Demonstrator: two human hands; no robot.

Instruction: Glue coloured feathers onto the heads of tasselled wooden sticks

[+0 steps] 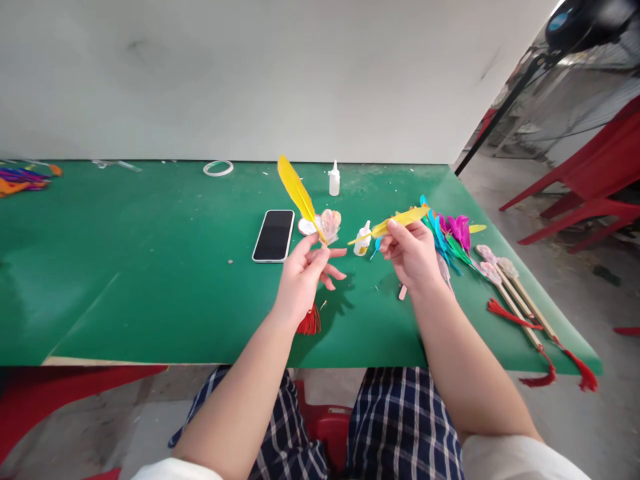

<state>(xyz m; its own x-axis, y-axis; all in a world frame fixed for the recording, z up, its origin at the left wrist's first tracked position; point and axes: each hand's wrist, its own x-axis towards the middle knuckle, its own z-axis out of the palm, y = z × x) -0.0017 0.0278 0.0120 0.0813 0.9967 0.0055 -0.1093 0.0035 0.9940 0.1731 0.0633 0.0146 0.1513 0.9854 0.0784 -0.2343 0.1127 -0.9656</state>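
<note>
My left hand [303, 273] pinches a stick-like piece topped with a pale pink, shell-shaped ornament [331, 225]. A yellow feather [299, 193] stands up beside the ornament, its quill end at my fingertips. Below that hand hangs a red tassel [310, 321]. My right hand [411, 252] holds a second yellow feather [403, 217] between thumb and fingers, the bare quill pointing left. Just past that quill tip stands a small white glue bottle [363, 240]. Most of the stick in my left hand is hidden by the palm.
A phone [273, 236] lies left of my hands. Another white bottle [335, 179] and a tape ring [218, 168] are at the back. Coloured feathers [456, 233] and tasselled sticks [520, 300] lie on the right. More feathers [25, 180] sit far left. A grey panel [225, 80] borders the green table [150, 267].
</note>
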